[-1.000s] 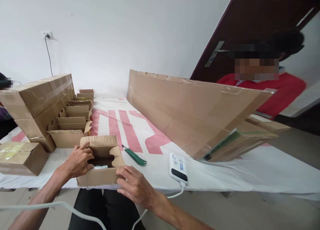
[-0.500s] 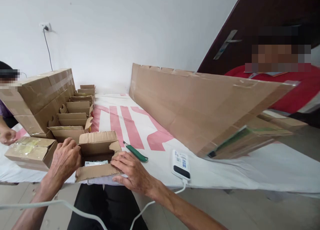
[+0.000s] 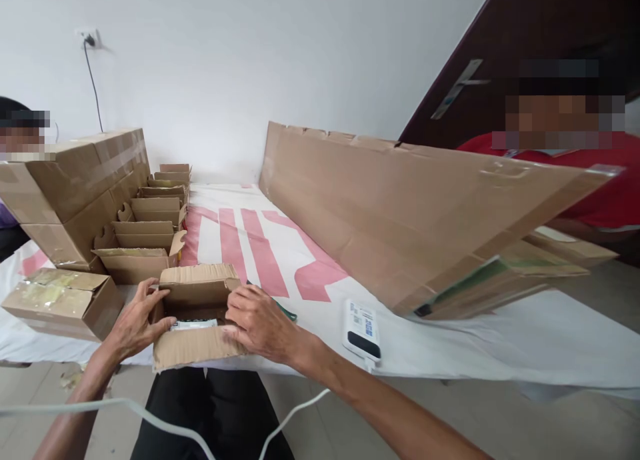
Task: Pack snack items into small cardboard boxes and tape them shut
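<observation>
A small open cardboard box [image 3: 193,343] sits at the table's near edge, flaps up, with a pale packaged item [image 3: 193,325] lying inside. My left hand [image 3: 134,319] grips the box's left side, fingers over the left flap. My right hand [image 3: 260,323] presses on the right flap and side. A green-handled knife [image 3: 285,311] lies just behind my right hand, mostly hidden by it.
A row of open small boxes [image 3: 145,237] runs back on the left, beside stacked sealed cartons [image 3: 70,187] and a taped box [image 3: 63,303]. A long cardboard sheet [image 3: 400,213] stands on the right. A white power bank [image 3: 362,329] lies near the edge. People sit at both sides.
My right hand moved up from the front flap onto the right flap, covering most of the knife. My left hand shifted to the box's left flap. The box's front flap leans outward.
</observation>
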The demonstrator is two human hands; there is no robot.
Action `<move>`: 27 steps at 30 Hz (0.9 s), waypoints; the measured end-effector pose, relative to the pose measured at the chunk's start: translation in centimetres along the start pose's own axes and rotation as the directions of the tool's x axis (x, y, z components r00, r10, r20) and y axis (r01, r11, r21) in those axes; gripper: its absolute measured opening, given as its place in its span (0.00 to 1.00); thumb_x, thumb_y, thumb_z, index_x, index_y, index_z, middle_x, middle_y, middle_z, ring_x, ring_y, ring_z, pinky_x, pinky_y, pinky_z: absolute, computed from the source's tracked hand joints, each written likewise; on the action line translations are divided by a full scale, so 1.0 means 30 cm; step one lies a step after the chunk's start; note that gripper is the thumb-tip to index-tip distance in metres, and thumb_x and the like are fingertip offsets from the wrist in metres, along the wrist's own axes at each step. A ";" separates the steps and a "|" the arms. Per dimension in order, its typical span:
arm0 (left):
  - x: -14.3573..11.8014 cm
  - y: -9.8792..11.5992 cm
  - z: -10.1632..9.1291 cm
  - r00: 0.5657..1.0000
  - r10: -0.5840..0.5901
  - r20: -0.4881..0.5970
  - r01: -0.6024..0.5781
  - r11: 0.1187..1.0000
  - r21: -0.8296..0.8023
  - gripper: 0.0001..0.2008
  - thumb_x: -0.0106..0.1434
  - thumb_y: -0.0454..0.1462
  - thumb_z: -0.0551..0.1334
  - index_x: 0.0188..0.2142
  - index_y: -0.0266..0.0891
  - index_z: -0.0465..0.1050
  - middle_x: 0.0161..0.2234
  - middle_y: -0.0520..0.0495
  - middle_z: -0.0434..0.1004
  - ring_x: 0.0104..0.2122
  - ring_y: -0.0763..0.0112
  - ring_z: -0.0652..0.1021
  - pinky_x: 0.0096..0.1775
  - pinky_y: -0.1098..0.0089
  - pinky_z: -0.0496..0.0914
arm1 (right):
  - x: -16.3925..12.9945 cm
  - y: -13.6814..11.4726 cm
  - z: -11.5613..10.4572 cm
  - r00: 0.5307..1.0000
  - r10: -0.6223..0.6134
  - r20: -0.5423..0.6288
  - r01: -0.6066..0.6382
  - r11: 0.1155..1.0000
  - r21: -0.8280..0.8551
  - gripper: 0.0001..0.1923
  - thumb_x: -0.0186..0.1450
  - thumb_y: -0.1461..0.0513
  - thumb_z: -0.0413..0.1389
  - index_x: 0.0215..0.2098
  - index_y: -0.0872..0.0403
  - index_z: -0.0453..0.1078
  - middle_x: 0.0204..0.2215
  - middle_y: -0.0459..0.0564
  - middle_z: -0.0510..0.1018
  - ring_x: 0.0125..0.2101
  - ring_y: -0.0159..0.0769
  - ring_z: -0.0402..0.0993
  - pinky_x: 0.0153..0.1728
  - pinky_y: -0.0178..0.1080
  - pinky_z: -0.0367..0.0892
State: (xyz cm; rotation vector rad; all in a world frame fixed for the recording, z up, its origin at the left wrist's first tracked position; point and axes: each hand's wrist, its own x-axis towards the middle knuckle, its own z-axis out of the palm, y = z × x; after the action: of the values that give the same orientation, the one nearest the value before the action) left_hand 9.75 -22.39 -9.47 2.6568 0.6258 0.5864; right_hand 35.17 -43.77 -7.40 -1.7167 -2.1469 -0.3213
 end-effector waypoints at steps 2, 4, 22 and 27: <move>-0.032 -0.005 0.007 0.999 -0.015 0.031 0.018 0.996 -0.089 0.32 0.66 0.53 0.68 0.65 0.43 0.74 0.71 0.34 0.62 0.67 0.42 0.72 0.63 0.50 0.73 | -0.049 0.003 -0.009 0.997 0.052 -0.053 -0.055 0.997 -0.050 0.09 0.71 0.63 0.63 0.32 0.54 0.75 0.36 0.51 0.80 0.41 0.42 0.73 0.48 0.46 0.65; -0.062 -0.002 0.014 0.997 -0.004 0.072 0.016 0.984 -0.177 0.42 0.63 0.55 0.72 0.71 0.44 0.66 0.73 0.32 0.58 0.70 0.38 0.67 0.66 0.46 0.69 | -0.105 0.015 -0.012 0.991 0.098 -0.087 -0.104 0.992 -0.072 0.07 0.72 0.66 0.61 0.34 0.54 0.75 0.35 0.51 0.80 0.40 0.42 0.73 0.46 0.45 0.66; -0.170 0.114 0.086 0.998 -0.005 0.070 0.025 0.953 -0.302 0.61 0.51 0.44 0.81 0.77 0.47 0.48 0.73 0.33 0.50 0.72 0.36 0.61 0.67 0.43 0.67 | 0.087 -0.061 0.009 0.863 0.060 0.502 -0.095 0.994 0.045 0.12 0.72 0.56 0.65 0.48 0.56 0.76 0.47 0.55 0.81 0.49 0.46 0.78 0.50 0.43 0.69; -0.168 0.118 0.089 0.998 0.009 0.066 0.013 0.946 -0.323 0.62 0.51 0.45 0.81 0.77 0.47 0.47 0.73 0.32 0.51 0.72 0.36 0.62 0.69 0.41 0.65 | 0.182 -0.061 0.111 0.729 0.035 0.684 -0.055 0.998 0.007 0.20 0.68 0.54 0.68 0.51 0.61 0.77 0.50 0.65 0.82 0.53 0.55 0.79 0.54 0.47 0.71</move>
State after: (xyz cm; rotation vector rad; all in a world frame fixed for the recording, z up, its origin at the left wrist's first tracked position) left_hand 8.09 -28.45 -11.84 2.3562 0.4668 0.5457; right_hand 31.89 -38.01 -8.01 -2.0918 -2.5586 0.4447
